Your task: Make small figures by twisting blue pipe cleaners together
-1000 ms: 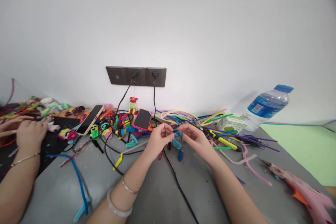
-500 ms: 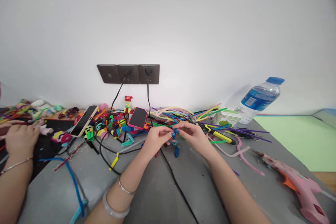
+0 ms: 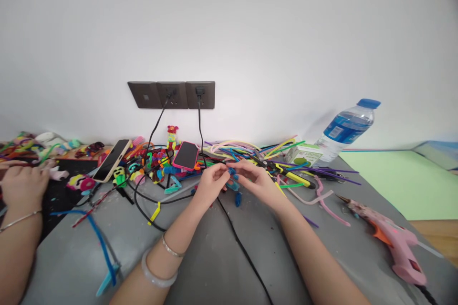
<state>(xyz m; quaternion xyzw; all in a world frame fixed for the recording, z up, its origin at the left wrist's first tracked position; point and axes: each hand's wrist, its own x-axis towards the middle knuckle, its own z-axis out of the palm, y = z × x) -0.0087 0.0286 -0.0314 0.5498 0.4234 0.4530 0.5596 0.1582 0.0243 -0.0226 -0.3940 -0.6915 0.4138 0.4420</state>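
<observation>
Just changed: fingertips have come together. Left hand (image 3: 216, 180) and right hand (image 3: 255, 178) now meet over the blue fuzzy piece (image 3: 232, 171), both pinching it, thumbs and forefingers bent in; exact finger contact partly hidden. Reads as close two-handed fingerwork still under way, piece not let go.

Piece sits between the fingertips, above the grey tabletop (image 3: 265, 262). Clock centred on it: darker blue tuft (image 3: 238, 198) at six, just below the hands; can't tell if hanging or lying. Loose fuzzy stems (image 3: 243, 145) at twelve, yellow-handled cutters (image 3: 296, 178) at three, bottle (image 3: 347, 128) between two and three, glue gun (image 3: 390, 238) between three and four, pink-edged phone (image 3: 186, 156) between nine and ten. Long blue stem (image 3: 102, 238) between eight and nine. Co-worker's hand (image 3: 25, 185) far out at nine, its fingers partly cut off by the frame edge; can't tell what it holds.

Versus a second ago: gap between the two hands' fingertips has narrowed. Whole view has slid, so wall sockets (image 3: 171, 95) and bottle appear further toward ten; looks like head movement. Glue gun handle now in view with its black cord (image 3: 425, 294). Phone, cutters and stems otherwise look unmoved.
</observation>
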